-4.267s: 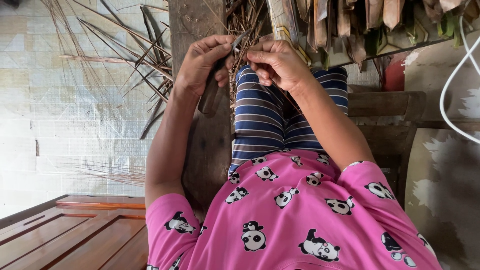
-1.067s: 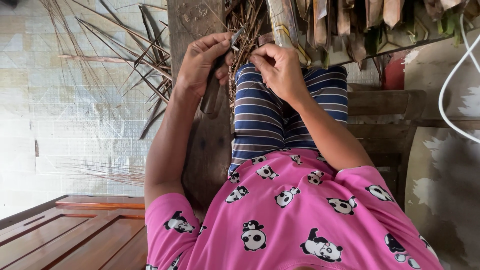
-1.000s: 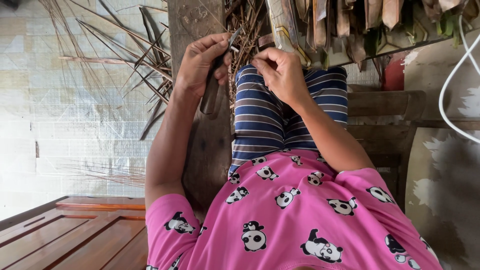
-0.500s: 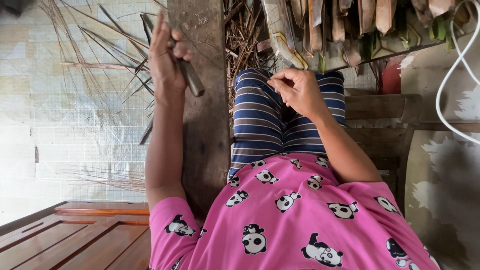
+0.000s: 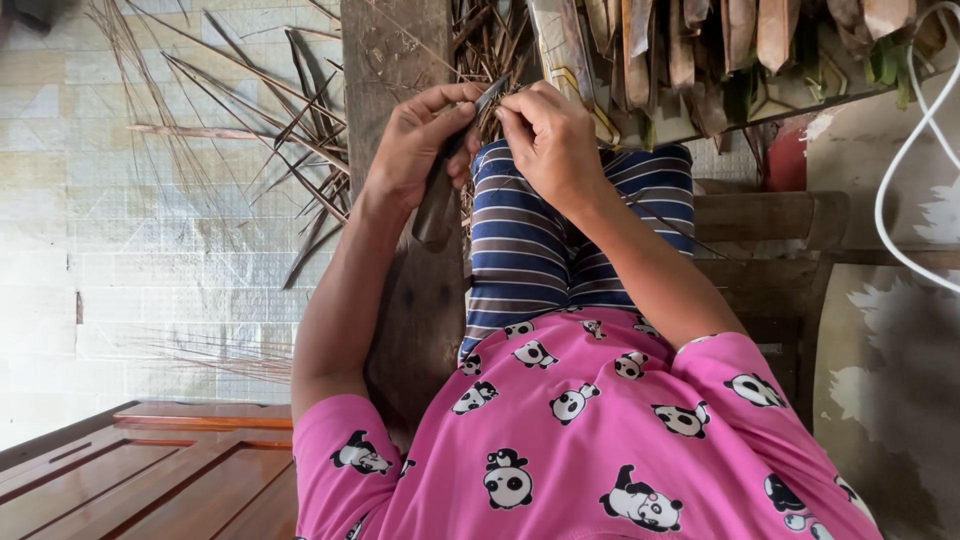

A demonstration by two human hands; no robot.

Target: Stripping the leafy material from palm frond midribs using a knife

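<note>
L hand [image 5: 418,150] clenched round knife [image 5: 440,195], blade up; R hand [image 5: 550,140] pinched, prob. on thin leaf strip [image 5: 500,100], above striped knee [image 5: 560,230], near wooden post [image 5: 395,60].

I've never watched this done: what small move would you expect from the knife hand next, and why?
Probably a short stroke along the strip: the left hand grips the knife, its blade tip touching the thin dry leaf strip pinched by the right hand.

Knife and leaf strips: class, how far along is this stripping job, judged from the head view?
Done: thin ribs lie scattered on the floor. In hand: left hand grips a knife; right hand pinches a strip. Left: a bundle of dry leaves lies beyond.
</note>
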